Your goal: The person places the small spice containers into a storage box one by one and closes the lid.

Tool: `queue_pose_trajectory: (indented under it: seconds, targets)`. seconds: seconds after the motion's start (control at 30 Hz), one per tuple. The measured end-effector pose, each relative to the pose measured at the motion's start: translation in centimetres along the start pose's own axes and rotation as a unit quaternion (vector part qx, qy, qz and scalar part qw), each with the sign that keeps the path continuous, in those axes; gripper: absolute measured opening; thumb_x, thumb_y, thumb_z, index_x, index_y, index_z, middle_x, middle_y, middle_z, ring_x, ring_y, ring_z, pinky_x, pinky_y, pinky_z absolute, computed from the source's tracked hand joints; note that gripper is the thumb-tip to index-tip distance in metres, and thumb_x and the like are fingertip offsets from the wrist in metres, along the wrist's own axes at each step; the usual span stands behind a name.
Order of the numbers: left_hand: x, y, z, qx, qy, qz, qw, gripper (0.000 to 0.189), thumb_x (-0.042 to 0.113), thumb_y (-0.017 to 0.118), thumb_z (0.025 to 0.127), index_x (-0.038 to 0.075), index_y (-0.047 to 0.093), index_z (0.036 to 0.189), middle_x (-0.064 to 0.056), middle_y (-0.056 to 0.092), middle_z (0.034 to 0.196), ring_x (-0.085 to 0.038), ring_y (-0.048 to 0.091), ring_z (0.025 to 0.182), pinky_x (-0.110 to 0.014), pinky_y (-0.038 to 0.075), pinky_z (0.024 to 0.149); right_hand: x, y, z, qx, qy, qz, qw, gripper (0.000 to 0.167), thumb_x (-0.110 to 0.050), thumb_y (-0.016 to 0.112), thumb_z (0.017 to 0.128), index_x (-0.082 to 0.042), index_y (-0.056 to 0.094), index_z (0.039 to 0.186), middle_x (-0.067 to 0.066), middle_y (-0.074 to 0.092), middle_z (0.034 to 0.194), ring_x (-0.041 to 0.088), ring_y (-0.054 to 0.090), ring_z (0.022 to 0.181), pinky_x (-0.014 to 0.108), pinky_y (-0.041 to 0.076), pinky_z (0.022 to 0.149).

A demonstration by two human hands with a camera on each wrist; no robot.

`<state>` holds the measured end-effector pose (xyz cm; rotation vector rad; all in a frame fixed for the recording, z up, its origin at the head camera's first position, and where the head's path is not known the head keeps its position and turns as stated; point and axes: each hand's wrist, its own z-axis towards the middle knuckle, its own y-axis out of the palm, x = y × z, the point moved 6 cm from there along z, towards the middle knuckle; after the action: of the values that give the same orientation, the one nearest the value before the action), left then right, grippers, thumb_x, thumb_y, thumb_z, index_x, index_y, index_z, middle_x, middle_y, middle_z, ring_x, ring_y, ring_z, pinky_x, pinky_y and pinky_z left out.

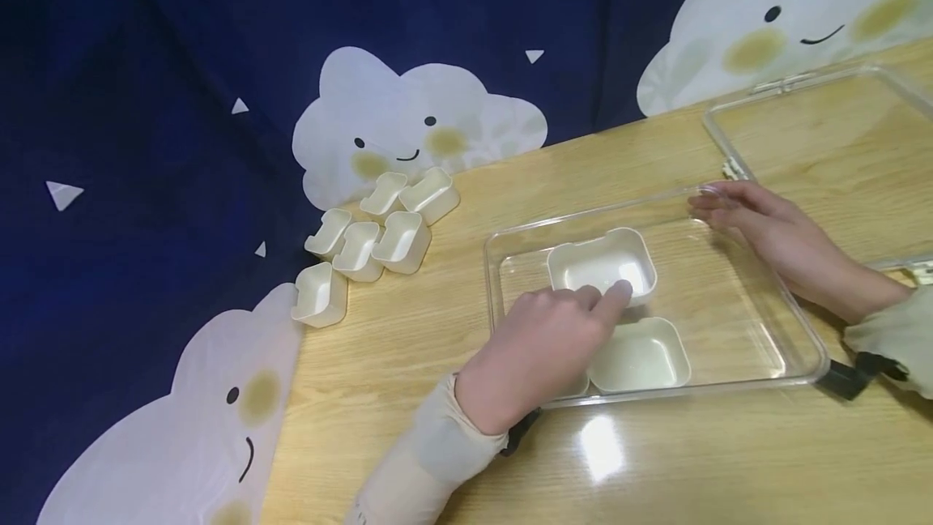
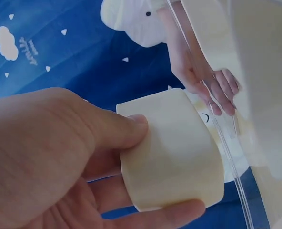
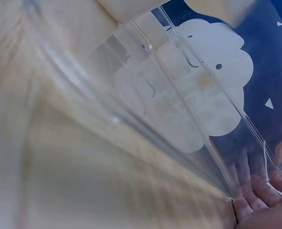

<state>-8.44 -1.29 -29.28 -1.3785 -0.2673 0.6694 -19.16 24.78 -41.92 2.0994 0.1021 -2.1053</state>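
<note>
My left hand (image 1: 539, 347) pinches a small cream bin (image 1: 601, 262) with a notched rim, thumb on one side and fingers on the other. In the left wrist view the thumb presses the outer wall of the bin (image 2: 174, 152). The bin is over a shallow clear plastic box (image 1: 729, 386). A second cream bin (image 1: 645, 359) sits at the box's front, and a third (image 1: 578, 387) beside it is mostly hidden by my left hand. My right hand (image 1: 787, 245) grips the box at its back right corner, its fingers visible through the plastic in the right wrist view.
Several more cream bins (image 1: 404, 243) stand grouped on the wooden table (image 1: 408, 411) at the back left. A clear lid-like panel (image 1: 717, 132) with latches lies at the right. Behind the table hangs a dark blue cloth (image 1: 175, 104) with clouds.
</note>
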Motion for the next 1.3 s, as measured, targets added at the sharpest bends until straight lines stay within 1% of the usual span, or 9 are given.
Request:
queue_pose_trajectory:
  seconds: [0.13,0.2,0.4,0.53,0.67,0.8,0.93,1.1,1.3]
  targets:
    - [0.5,-0.1,0.3,-0.005,0.004,0.002,1.0000,0.023,0.000,0.051,0.098,0.016,0.054,0.114,0.010,0.051,0.068,-0.006,0.046,0.053,-0.022,0.043,0.045,0.0,0.1,0.0,0.001,-0.003,0.011,0.9999,0.029,-0.009,0.049,0.108,-0.013,0.050,0.137,-0.018,0.070,0.126,-0.008,0.066,0.115,0.010,0.053,0.089]
    - [0.7,-0.3,0.4,-0.004,0.006,0.010,0.9999,0.019,0.003,0.049,0.101,0.016,0.054,0.114,0.010,0.051,0.068,-0.006,0.048,0.053,-0.023,0.043,0.045,0.0,0.1,0.1,0.000,-0.002,0.013,0.9999,0.029,-0.009,0.049,0.108,-0.013,0.050,0.137,-0.018,0.070,0.126,-0.008,0.066,0.115,0.010,0.053,0.089]
    - [1.9,-0.6,1.1,-0.009,0.020,0.046,0.9987,0.022,0.002,0.049,0.098,0.018,0.053,0.111,0.011,0.046,0.069,-0.004,0.045,0.053,-0.021,0.040,0.046,0.0,0.2,0.1,-0.003,-0.002,0.031,0.9995,0.029,-0.008,0.049,0.108,-0.013,0.050,0.137,-0.017,0.071,0.126,-0.007,0.066,0.116,0.012,0.054,0.089]
    - [2.8,-0.6,1.6,-0.005,0.028,0.065,0.9975,0.018,0.007,0.046,0.102,0.021,0.054,0.111,0.013,0.047,0.068,-0.003,0.045,0.052,-0.020,0.040,0.046,0.2,0.2,0.1,-0.004,-0.001,0.035,0.9994,0.029,-0.008,0.049,0.108,-0.013,0.051,0.137,-0.017,0.071,0.126,-0.007,0.066,0.116,0.011,0.052,0.091]
    - [3.9,-0.6,2.3,-0.026,0.041,0.065,0.9967,0.021,0.009,0.045,0.103,0.022,0.055,0.116,0.013,0.049,0.072,-0.002,0.047,0.055,-0.020,0.043,0.047,0.3,0.2,0.2,-0.004,-0.001,0.004,1.0000,0.031,-0.012,0.051,0.108,-0.014,0.050,0.139,-0.019,0.070,0.127,-0.008,0.065,0.116,0.007,0.048,0.094]
    - [4.8,-0.5,3.0,-0.045,0.046,0.065,0.9958,0.025,0.010,0.043,0.105,0.022,0.056,0.122,0.013,0.050,0.074,-0.001,0.046,0.057,-0.021,0.043,0.046,0.4,0.2,0.3,-0.006,-0.002,0.004,1.0000,0.033,-0.013,0.052,0.108,-0.013,0.050,0.140,-0.018,0.070,0.128,-0.008,0.066,0.116,0.007,0.049,0.093]
    - [5.7,-0.3,3.5,-0.053,0.049,0.068,0.9951,0.025,0.010,0.041,0.104,0.023,0.055,0.119,0.014,0.051,0.075,-0.001,0.045,0.056,-0.021,0.042,0.044,0.5,0.3,0.4,-0.011,-0.002,0.022,0.9997,0.033,-0.011,0.051,0.108,-0.013,0.050,0.140,-0.018,0.070,0.128,-0.007,0.066,0.117,0.010,0.052,0.091]
    - [6.8,0.0,4.2,-0.079,0.060,0.069,0.9927,0.021,0.013,0.041,0.106,0.025,0.054,0.118,0.014,0.055,0.080,-0.001,0.048,0.056,-0.022,0.044,0.045,0.5,0.5,0.3,-0.021,0.007,0.047,0.9987,0.034,-0.012,0.051,0.108,-0.012,0.049,0.142,-0.016,0.070,0.130,-0.007,0.066,0.118,0.011,0.054,0.090]
    - [7.7,0.3,4.8,-0.089,0.070,0.055,0.9920,0.019,0.012,0.039,0.106,0.024,0.052,0.111,0.014,0.052,0.077,0.000,0.047,0.056,-0.022,0.044,0.046,0.3,0.2,0.0,-0.018,0.007,0.040,0.9990,0.035,-0.011,0.051,0.108,-0.014,0.048,0.143,-0.016,0.069,0.132,-0.006,0.066,0.118,0.010,0.053,0.090]
